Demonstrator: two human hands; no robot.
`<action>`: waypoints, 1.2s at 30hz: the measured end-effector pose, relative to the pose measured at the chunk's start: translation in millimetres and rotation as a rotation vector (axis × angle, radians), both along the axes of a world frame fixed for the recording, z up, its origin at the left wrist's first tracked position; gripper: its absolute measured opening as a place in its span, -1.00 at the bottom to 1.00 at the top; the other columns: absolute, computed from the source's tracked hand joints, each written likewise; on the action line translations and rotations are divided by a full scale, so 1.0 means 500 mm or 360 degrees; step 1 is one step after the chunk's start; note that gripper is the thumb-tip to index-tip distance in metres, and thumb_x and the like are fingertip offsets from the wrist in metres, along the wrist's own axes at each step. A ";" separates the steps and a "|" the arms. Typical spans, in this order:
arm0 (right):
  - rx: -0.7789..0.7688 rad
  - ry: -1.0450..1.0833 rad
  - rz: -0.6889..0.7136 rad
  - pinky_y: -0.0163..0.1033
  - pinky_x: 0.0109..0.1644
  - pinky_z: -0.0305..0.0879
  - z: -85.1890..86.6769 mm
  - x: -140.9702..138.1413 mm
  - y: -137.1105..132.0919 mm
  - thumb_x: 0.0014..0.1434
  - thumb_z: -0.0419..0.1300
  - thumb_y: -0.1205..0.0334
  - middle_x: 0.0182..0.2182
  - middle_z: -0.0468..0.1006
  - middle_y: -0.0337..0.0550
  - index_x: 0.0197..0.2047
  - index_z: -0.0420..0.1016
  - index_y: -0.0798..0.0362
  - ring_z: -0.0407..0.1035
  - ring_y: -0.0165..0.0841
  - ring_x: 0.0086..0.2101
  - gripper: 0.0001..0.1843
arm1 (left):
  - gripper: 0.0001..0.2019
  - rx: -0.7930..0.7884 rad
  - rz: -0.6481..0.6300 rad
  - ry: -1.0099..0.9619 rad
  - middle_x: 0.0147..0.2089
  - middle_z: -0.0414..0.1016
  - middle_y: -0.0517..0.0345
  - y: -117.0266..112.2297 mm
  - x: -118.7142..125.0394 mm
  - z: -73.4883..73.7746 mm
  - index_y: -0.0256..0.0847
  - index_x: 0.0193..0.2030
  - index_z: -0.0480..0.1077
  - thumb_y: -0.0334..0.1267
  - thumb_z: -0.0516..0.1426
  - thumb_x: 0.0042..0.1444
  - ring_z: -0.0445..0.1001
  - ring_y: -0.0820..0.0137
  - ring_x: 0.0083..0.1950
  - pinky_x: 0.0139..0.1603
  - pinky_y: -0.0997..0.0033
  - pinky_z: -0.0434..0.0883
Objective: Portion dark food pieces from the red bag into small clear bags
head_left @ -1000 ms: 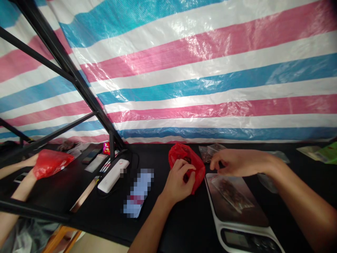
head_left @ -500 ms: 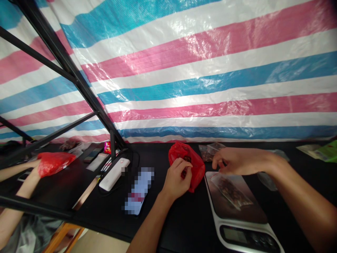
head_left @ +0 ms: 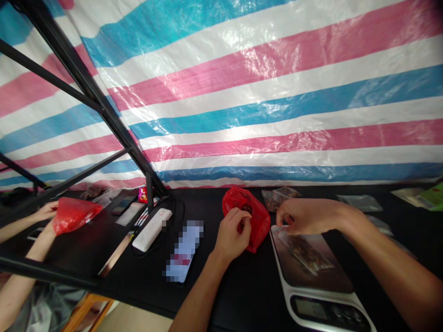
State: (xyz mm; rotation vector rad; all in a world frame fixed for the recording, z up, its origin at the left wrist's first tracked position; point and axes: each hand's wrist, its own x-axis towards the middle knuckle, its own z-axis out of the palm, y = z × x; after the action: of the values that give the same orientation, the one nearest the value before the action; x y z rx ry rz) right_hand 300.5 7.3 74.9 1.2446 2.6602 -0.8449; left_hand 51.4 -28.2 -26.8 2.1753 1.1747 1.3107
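Note:
My left hand (head_left: 235,233) is at the mouth of a red plastic bag (head_left: 260,226), fingers curled and thumb pressed towards them. Dark brown pieces show in the bag's opening; what the fingertips hold is hidden. To the right, my right hand (head_left: 304,216) hangs over the far edge of a kitchen scale (head_left: 332,283), fingers closed at the top end of a clear zip bag (head_left: 308,253). That bag lies slantwise on the scale plate with brown dried pieces inside. The digits on the scale's display are too faint to read.
Another filled clear bag (head_left: 277,198) lies behind the scale. Flat clear bags (head_left: 360,203) and a green packet (head_left: 432,197) are at the right. Left are a phone (head_left: 185,251), a white power bank (head_left: 152,229) and a black metal frame (head_left: 114,124). Beyond it, a co-worker handles another red bag (head_left: 78,214).
My right hand has shifted slightly left and its forearm lower, uncovering more of the clear bags behind. My left hand stays put. The co-worker's far hand has come up by their red bag.

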 end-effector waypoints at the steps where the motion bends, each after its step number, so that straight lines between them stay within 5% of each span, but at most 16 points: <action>1: -0.0013 -0.0058 -0.0008 -0.29 -0.43 0.11 -0.001 -0.003 0.000 -0.02 0.23 0.28 -0.43 0.62 -0.17 -0.24 0.74 0.09 0.44 -0.29 -0.45 -0.70 | -0.81 -0.0003 0.0001 -0.0001 -0.20 0.56 0.10 0.000 0.000 0.000 -0.11 -0.13 0.52 -0.44 0.09 0.33 0.55 0.31 -0.14 -0.06 0.34 0.47; 9: -0.0129 -0.0193 -0.0018 -0.27 -0.39 0.12 -0.009 -0.021 -0.001 -0.02 0.21 0.38 -0.48 0.61 -0.16 -0.35 0.71 0.13 0.45 -0.28 -0.43 -0.77 | -0.82 -0.0052 -0.0023 -0.0055 -0.19 0.55 0.07 -0.001 0.000 0.002 -0.13 -0.12 0.52 -0.37 0.07 0.37 0.53 0.30 -0.14 -0.05 0.30 0.46; 13: -0.0063 0.0052 0.0047 -0.28 -0.38 0.15 0.022 -0.027 -0.022 0.08 0.21 0.36 -0.45 0.63 -0.16 -0.35 0.68 0.09 0.48 -0.28 -0.41 -0.82 | -0.83 -0.0179 -0.0183 -0.0259 -0.18 0.54 0.04 -0.009 -0.002 0.014 -0.15 -0.11 0.53 -0.14 0.16 0.37 0.52 0.29 -0.15 -0.05 0.29 0.46; 17: 0.0122 0.0506 0.0084 -0.30 -0.29 0.25 0.067 -0.047 -0.049 0.28 0.21 0.24 -0.30 0.67 -0.20 -0.20 0.67 -0.01 0.50 -0.31 -0.33 -0.83 | -0.39 -0.0517 -0.0516 -0.0577 0.05 0.56 -0.05 -0.017 -0.003 0.029 -0.15 0.16 0.48 0.23 0.33 0.14 0.53 0.17 0.04 0.11 0.22 0.46; 20: 0.0346 0.0696 -0.0013 -0.29 -0.26 0.25 0.071 -0.070 -0.048 0.35 0.20 0.22 -0.29 0.67 -0.23 -0.19 0.65 -0.04 0.49 -0.33 -0.32 -0.83 | -0.36 -0.0785 -0.0634 -0.0749 0.03 0.60 -0.04 -0.012 -0.003 0.034 -0.18 0.15 0.49 0.22 0.37 0.08 0.56 0.18 0.02 0.11 0.22 0.46; 24: 0.0535 0.0849 -0.0096 -0.26 -0.17 0.32 0.026 -0.096 -0.021 0.40 0.17 0.19 -0.19 0.68 -0.19 -0.06 0.60 -0.04 0.50 -0.31 -0.28 -0.83 | -0.51 -0.0791 -0.0282 -0.0947 -0.03 0.63 0.04 0.010 -0.011 0.025 -0.17 0.12 0.47 -0.01 0.39 0.13 0.59 0.26 -0.06 0.04 0.29 0.48; 29: 0.0620 0.0612 -0.0074 -0.11 0.07 0.35 -0.060 -0.117 0.004 0.36 0.20 0.22 0.02 0.65 -0.01 0.06 0.52 0.00 0.54 -0.13 -0.03 -0.77 | -0.64 -0.0440 0.0149 -0.0567 0.06 0.60 0.07 0.036 -0.034 0.000 -0.12 0.14 0.45 -0.37 0.25 0.19 0.58 0.27 0.04 0.15 0.25 0.47; 36: 0.0659 0.0141 -0.0184 -0.15 -0.16 0.33 -0.125 -0.139 0.008 0.29 0.27 0.17 -0.17 0.70 0.00 0.15 0.34 0.03 0.61 -0.02 -0.17 -0.60 | -0.55 -0.0263 0.0318 -0.0002 0.06 0.57 0.07 0.029 -0.042 -0.009 -0.06 0.18 0.45 -0.42 0.26 0.14 0.54 0.17 0.12 0.21 0.10 0.45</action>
State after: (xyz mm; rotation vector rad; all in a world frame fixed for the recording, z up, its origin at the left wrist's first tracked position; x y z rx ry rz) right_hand 230.9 11.0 12.2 1.4861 2.9612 -0.3727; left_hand 30.4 -13.5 -31.4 1.9815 1.4763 1.2416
